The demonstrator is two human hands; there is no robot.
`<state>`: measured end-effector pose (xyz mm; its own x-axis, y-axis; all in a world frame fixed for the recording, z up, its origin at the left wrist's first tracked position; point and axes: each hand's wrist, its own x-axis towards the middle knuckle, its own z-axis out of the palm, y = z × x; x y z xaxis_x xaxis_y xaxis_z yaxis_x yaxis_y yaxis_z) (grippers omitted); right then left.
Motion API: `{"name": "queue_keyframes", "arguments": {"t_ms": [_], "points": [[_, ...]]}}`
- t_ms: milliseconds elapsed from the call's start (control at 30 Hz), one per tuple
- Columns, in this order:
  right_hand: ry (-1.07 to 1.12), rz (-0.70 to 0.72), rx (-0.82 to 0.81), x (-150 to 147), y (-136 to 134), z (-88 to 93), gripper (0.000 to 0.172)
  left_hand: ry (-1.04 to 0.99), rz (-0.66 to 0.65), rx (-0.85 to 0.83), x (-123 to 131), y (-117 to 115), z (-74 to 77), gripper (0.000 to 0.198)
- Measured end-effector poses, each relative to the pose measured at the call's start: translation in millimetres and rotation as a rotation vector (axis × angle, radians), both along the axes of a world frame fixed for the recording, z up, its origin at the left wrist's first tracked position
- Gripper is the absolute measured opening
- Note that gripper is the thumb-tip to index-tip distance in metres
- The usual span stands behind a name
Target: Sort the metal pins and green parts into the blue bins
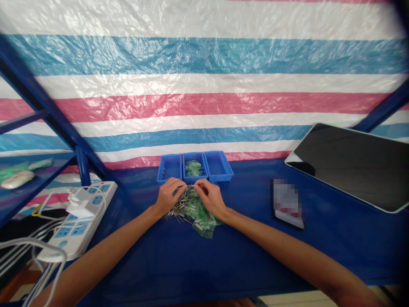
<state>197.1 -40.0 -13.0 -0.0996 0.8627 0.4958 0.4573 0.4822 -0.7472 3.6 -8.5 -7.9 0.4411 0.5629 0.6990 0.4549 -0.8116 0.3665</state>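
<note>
My left hand [170, 195] and my right hand [210, 196] meet fingertip to fingertip just in front of the blue trays. Both are closed in a pinch on a small thin piece [191, 184] that spans the gap between them; its exact kind is too small to make out. Under my left hand lies a loose heap of thin metal rods [179, 206]. Beside it, partly covered by my right hand, are green plastic packets [200, 215] with short pale pieces inside. The middle blue tray [195, 179] holds similar green packets.
The left blue tray [170, 160] has a few small dark pieces in it; the right blue tray [219, 167] adjoins the middle one. A phone [287, 204] and a large dark-screened panel [354, 166] lie rightward. A power strip [99, 200] with cables lies left.
</note>
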Motion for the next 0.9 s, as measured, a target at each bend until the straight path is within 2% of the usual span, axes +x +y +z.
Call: {"name": "queue_keyframes", "arguments": {"t_ms": [300, 667, 900], "points": [[-0.015, 0.030, 0.008, 0.8, -1.3, 1.6, 0.026, -0.006, 0.004, 0.013, -1.3, -0.8, -2.9, 0.014], [-0.002, 0.035, 0.029, 0.5, -2.0, 2.3, 0.024, -0.020, -0.013, 0.009, -1.3, -3.2, 1.1, 0.014], [-0.036, 0.050, 0.028, 1.3, -1.1, 2.6, 0.031, -0.060, -0.025, 0.040, 1.0, -2.5, 0.2, 0.012]]}}
